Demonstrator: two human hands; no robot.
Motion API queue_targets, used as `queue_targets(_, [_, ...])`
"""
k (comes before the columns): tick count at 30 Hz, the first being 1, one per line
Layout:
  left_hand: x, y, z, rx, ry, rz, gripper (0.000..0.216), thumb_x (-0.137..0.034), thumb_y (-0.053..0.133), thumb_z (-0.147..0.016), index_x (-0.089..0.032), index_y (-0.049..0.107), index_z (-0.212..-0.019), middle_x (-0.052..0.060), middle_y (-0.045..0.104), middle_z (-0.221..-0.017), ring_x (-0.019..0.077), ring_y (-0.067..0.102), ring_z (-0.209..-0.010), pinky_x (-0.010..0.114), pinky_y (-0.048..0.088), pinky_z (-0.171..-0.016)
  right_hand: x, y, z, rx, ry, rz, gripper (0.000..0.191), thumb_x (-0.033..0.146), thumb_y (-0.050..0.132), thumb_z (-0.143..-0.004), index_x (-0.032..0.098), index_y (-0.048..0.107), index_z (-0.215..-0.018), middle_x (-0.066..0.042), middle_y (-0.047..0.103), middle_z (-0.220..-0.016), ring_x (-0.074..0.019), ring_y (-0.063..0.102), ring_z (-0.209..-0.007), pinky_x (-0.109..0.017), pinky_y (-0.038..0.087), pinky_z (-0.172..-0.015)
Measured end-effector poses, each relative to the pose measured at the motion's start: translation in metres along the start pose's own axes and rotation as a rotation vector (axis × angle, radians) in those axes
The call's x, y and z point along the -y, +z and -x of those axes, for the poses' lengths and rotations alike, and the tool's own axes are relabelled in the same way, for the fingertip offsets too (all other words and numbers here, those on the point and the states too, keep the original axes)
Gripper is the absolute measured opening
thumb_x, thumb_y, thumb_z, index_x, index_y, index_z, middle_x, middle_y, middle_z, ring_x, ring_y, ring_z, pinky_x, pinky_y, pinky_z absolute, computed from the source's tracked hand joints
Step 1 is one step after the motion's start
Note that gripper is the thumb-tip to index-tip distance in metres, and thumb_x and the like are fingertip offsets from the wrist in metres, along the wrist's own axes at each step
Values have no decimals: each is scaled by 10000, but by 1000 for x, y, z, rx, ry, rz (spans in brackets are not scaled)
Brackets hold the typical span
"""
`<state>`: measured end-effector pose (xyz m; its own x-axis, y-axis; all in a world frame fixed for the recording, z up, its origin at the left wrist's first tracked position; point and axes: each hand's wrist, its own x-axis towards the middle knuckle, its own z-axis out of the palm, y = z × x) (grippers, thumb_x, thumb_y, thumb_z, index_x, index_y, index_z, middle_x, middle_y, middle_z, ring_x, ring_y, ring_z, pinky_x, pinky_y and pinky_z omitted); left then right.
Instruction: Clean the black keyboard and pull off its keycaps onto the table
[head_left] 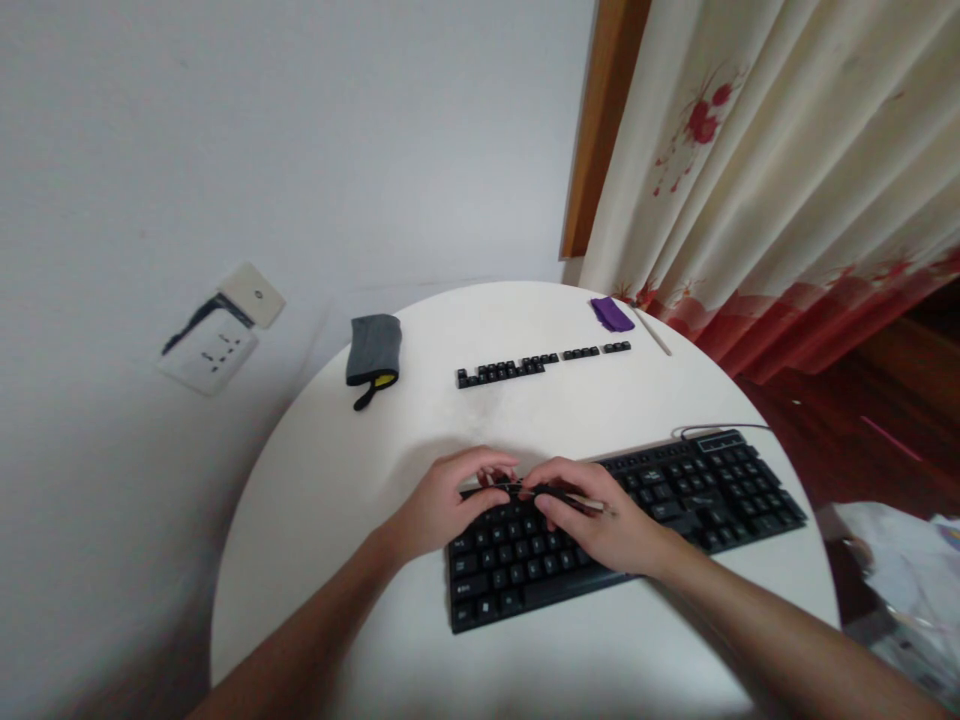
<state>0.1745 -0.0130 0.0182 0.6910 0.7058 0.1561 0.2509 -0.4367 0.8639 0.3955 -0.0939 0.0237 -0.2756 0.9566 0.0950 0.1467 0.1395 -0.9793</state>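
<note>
A black keyboard [555, 575] lies slightly turned on the white round table. Above its upper left part, my left hand [448, 500] is closed, thumb and fingers curled together near a thin metal tip; what they pinch is hidden. My right hand [592, 515] is wrapped round a slim tool [596, 503] with a dark front, a pale rear end and thin metal at the tip. That tip points left, toward my left fingertips. Behind the keyboard, loose black keycaps [501, 372] are lined up in short rows.
A grey cloth pouch [373, 350] with a black loop lies at the back left. At the back right are a folded purple cloth [612, 314] and a thin pale stick [652, 330]. The keyboard cable [720, 427] curves over the right edge. A wall socket [214, 350] is at left.
</note>
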Motion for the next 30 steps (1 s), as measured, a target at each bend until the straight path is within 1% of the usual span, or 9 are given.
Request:
queue_targets(7, [6, 2, 0, 16, -24, -27, 319, -230, 762, -780, -198, 670, -1084, 27, 711, -927, 164, 648, -824, 295, 537, -802, -6, 4, 1, -35, -87, 190, 212, 261, 533, -947, 214, 673, -1099, -42, 721, -1017, -176, 663, -924, -305, 509, -878])
queue_targets(10, [5, 2, -1, 33, -10, -52, 292, -236, 758, -783, -201, 670, -1059, 22, 703, -917, 160, 646, -811, 293, 539, -789, -6, 5, 1, -56, -100, 211, 205, 255, 525, -949, 219, 669, -1091, -38, 724, -1005, -174, 671, -903, -298, 513, -863])
queue_targets(13, [2, 4, -2, 27, 42, -83, 181, -195, 661, -857, -205, 671, -1037, 38, 698, -957, 158, 648, -835, 292, 543, -784, -4, 5, -1, -92, -123, 205, 183, 252, 521, -948, 219, 659, -1063, -32, 718, -994, -167, 667, -892, -284, 506, -849])
queue_targets(18, [0, 4, -4, -75, 110, -95, 153, -143, 575, -894, -199, 688, -982, 83, 678, -1106, 193, 637, -1037, 349, 525, -931, -4, 2, -1, -153, -32, 248, 181, 295, 497, -961, 215, 643, -1034, -25, 685, -872, -162, 625, -761, -270, 486, -708])
queue_targets(21, [3, 2, -4, -137, 73, -76, 118, -185, 598, -892, -192, 699, -952, 95, 655, -1075, 193, 643, -997, 327, 551, -880, -6, -1, -1, -267, -15, 251, 199, 324, 467, -980, 208, 625, -1011, -26, 641, -820, -161, 587, -720, -281, 461, -676])
queue_targets(23, [6, 2, -3, -149, 18, -33, 134, -208, 622, -884, -187, 700, -992, 96, 652, -1059, 180, 657, -932, 299, 568, -818, -6, -4, -1, -354, -76, 275, 254, 327, 407, -1003, 205, 614, -924, -38, 607, -817, -175, 578, -769, -309, 456, -729])
queue_targets(26, [10, 2, -2, -149, -66, 15, 214, -214, 663, -859, -183, 683, -1070, 85, 691, -1043, 174, 676, -897, 306, 568, -830, -4, -10, -3, -450, -208, 332, 353, 318, 320, -1023, 210, 556, -783, -63, 573, -845, -213, 569, -911, -366, 441, -843])
queue_targets(28, [9, 3, -2, -128, -101, 20, 211, -213, 668, -856, -181, 688, -1063, 71, 723, -999, 176, 686, -887, 315, 564, -842, -2, -14, -3, -473, -259, 361, 354, 317, 300, -1026, 217, 530, -776, -77, 574, -883, -229, 561, -982, -384, 435, -881])
queue_targets(30, [6, 3, -2, -100, -103, 26, 152, -215, 655, -863, -177, 711, -999, 65, 741, -962, 179, 692, -882, 317, 564, -838, -1, -17, -2, -441, -233, 390, 317, 318, 302, -1028, 222, 540, -841, -69, 581, -867, -216, 577, -921, -361, 451, -833])
